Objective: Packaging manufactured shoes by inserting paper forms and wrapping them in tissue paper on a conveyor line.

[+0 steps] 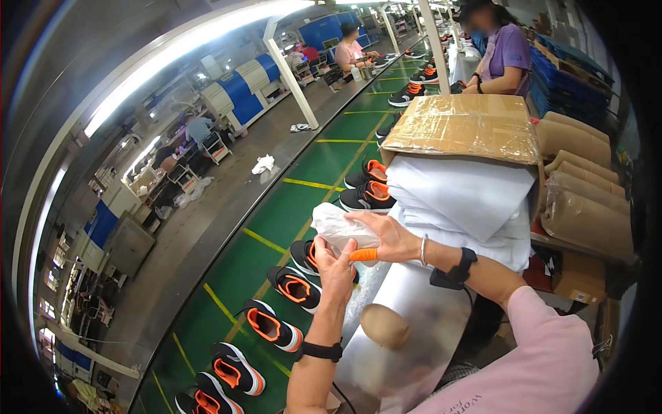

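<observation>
crumpled white wad [332, 222] in both hands, to the near left of the cardboard box [469, 127]
in the head view, the left hand [336, 270] has its fingers closed on the wad's near side, the right hand [394, 238] on its box-facing side; it looks like thin paper, so probably light, soft, easily torn and hardly slippery; a loose hold around its fuller middle should suit.

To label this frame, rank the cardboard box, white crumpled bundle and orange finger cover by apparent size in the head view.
1. Cardboard box
2. White crumpled bundle, partly hidden
3. Orange finger cover
</observation>
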`<state>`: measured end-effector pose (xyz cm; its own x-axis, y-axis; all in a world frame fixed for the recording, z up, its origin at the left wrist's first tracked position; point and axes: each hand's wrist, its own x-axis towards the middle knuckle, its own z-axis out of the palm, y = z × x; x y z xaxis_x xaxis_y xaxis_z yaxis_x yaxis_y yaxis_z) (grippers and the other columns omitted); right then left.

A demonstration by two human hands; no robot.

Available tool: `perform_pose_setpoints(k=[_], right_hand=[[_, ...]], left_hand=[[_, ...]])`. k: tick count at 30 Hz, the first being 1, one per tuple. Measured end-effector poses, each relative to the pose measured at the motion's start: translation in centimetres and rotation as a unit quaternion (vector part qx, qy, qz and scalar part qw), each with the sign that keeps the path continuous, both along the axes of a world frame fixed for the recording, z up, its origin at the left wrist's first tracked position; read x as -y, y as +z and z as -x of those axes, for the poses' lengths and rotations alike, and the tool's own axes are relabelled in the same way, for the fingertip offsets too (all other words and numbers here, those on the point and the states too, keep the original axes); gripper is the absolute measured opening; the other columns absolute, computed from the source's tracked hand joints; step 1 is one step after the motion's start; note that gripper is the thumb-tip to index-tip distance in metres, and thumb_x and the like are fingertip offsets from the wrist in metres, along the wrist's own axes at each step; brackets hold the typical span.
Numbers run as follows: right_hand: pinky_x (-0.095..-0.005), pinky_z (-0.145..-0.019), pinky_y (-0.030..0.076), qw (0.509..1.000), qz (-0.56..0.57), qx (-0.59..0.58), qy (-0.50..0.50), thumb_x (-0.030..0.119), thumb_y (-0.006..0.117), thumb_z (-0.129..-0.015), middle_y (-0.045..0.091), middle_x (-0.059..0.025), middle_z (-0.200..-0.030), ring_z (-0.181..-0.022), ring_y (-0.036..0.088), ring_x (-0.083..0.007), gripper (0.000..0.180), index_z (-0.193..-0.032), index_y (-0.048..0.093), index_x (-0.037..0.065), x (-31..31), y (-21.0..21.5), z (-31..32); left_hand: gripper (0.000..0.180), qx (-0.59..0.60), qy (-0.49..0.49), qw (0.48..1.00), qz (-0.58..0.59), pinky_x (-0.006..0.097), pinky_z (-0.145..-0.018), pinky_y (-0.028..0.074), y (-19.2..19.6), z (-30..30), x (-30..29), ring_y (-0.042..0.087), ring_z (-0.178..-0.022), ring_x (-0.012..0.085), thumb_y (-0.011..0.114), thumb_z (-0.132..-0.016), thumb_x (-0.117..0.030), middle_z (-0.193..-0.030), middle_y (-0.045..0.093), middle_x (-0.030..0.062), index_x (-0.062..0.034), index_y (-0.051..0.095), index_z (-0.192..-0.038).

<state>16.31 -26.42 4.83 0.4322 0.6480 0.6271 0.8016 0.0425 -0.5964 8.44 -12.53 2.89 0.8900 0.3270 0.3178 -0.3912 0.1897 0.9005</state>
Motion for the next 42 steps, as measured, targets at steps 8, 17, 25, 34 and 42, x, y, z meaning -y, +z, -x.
perform_pose_setpoints(k=[8,17,25,34,42], right_hand=[[-0.0412,-0.085,0.047,0.993,0.050,0.080,-0.078,-0.003,0.060,-0.063,0.057,-0.0230,-0.107,-0.098,0.057,-0.0382,0.065,-0.126,0.047,-0.001,0.1,-2.0,-5.2],[-0.0415,-0.075,0.049,0.954,0.238,0.087,-0.158,0.005,0.067,-0.063,0.060,-0.0170,-0.097,-0.088,0.060,-0.0362,0.036,-0.098,0.058,0.001,0.9,-2.8,-7.5],[-0.0381,-0.074,0.051,0.956,0.253,0.068,-0.135,0.006,0.071,-0.060,0.065,-0.0157,-0.094,-0.083,0.062,-0.0347,0.037,-0.097,0.066,0.002,3.6,-1.8,-8.2],[-0.0358,-0.063,0.053,0.832,0.550,-0.068,0.017,0.014,0.067,-0.058,0.066,-0.0222,-0.076,-0.075,0.067,-0.0293,0.030,-0.081,0.067,-0.006,-5.0,-0.5,-10.6],[-0.0407,-0.072,0.053,0.873,0.481,-0.069,0.035,0.060,0.069,-0.070,0.064,-0.0257,-0.090,-0.080,0.066,-0.0347,0.088,-0.116,0.036,-0.007,-7.2,-6.5,-12.0]], left_hand=[[0.038,-0.086,-0.015,0.995,-0.037,0.024,-0.071,0.051,-1.0,-5.9,-4.0,0.063,-0.084,0.0158,0.060,-0.088,-0.008,-0.103,0.061,0.0122,-0.0008,0.040,-0.120],[0.023,0.000,0.058,0.649,-0.758,0.042,-0.080,0.040,-11.6,-12.8,-8.8,0.058,-0.081,0.0308,0.064,-0.079,-0.020,-0.081,0.062,0.0136,-0.0010,0.055,-0.088],[0.025,-0.019,0.044,0.787,-0.616,0.041,-0.075,0.045,-7.6,-7.0,-6.8,0.057,-0.084,0.0305,0.069,-0.070,-0.019,-0.079,0.060,0.0148,-0.0011,0.057,-0.082],[0.014,-0.055,0.028,0.739,-0.671,0.046,-0.067,0.046,-7.1,-10.5,-11.0,0.059,-0.074,0.0408,0.055,-0.072,-0.007,-0.073,0.058,0.0244,0.0047,0.053,-0.080],[0.010,-0.038,0.033,0.804,-0.592,0.046,-0.060,0.046,-7.4,-9.6,-12.0,0.058,-0.066,0.0411,0.057,-0.075,-0.008,-0.065,0.058,0.0226,-0.0006,0.053,-0.079]])
